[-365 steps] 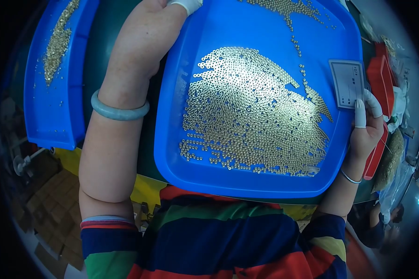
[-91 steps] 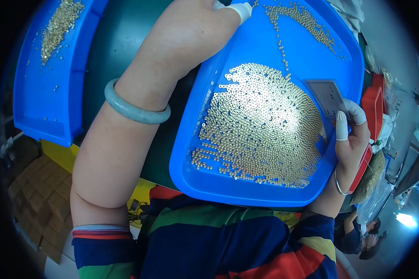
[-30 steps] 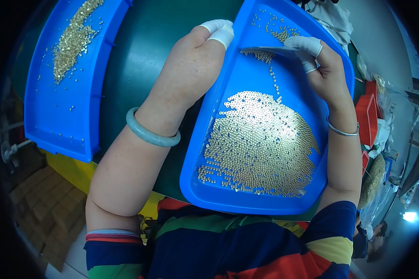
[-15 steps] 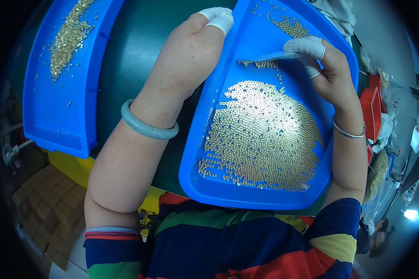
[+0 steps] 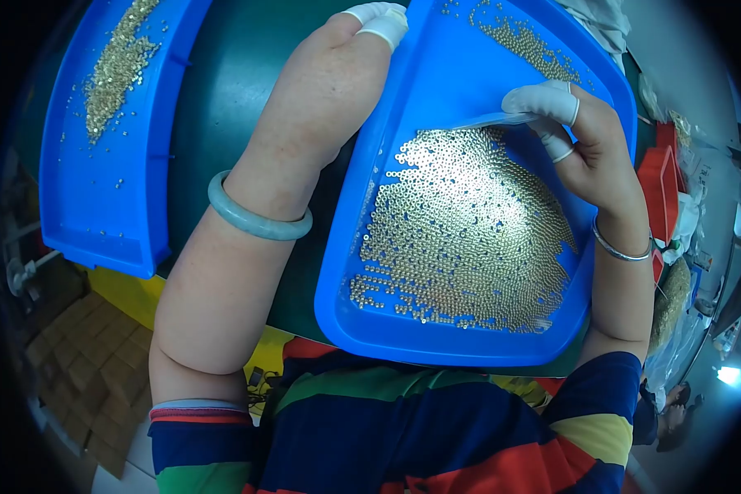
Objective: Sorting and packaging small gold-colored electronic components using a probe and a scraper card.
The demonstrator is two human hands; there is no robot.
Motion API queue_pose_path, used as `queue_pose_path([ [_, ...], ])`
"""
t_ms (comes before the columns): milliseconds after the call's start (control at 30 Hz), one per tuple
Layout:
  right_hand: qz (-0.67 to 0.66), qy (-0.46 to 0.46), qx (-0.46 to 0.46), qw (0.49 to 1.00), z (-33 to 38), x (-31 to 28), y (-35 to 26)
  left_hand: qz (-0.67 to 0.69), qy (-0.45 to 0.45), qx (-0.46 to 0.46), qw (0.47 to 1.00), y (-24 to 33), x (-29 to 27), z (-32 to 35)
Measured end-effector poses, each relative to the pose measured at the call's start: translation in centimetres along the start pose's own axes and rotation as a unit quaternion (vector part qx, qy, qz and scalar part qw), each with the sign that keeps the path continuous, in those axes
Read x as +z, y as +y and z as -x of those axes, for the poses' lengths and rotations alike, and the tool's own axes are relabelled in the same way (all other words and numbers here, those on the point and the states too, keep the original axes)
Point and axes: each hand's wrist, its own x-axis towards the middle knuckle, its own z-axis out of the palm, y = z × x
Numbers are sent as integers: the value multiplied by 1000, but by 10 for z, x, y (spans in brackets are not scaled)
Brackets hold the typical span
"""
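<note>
A large blue tray (image 5: 457,70) lies in front of me, with a broad single layer of small gold ring-like beads (image 5: 469,226) over its near half. My left hand (image 5: 333,82), white finger cots on its tips, is closed at the tray's far left rim; its other fingers are hidden beneath. My right hand (image 5: 593,140), also in finger cots, pinches a thin translucent scraper sheet (image 5: 482,122). The scraper's edge rests along the far side of the bead layer. A smaller scatter of gold beads (image 5: 531,49) lies at the tray's far right.
Left of my left arm, a second blue tray (image 5: 107,202) holds a strip of gold pieces (image 5: 115,78) on the dark green tabletop (image 5: 222,90). Red bins (image 5: 660,189) and plastic bags stand to the right. Brown cartons (image 5: 82,362) are at the lower left.
The scraper has come nearer to me, pushing its small row of beads into the main layer. My left hand stays at the rim, shifted slightly left.
</note>
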Motion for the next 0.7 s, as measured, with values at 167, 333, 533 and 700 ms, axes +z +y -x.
queue_pose_path([
  [167, 1, 7, -5, 1000, 3, -1, -3, -1, 5, 4, 1000, 0, 1, 1],
  [333, 34, -7, 39, 999, 7, -3, -2, 14, -9, 10, 1000, -2, -2, 0],
  [533, 10, 49, 19, 999, 11, 1, 4, 32, -16, 21, 999, -2, -2, -1],
  [700, -20, 56, 47, 997, 14, 2, 3, 15, -1, -3, 1000, -1, -1, -1],
])
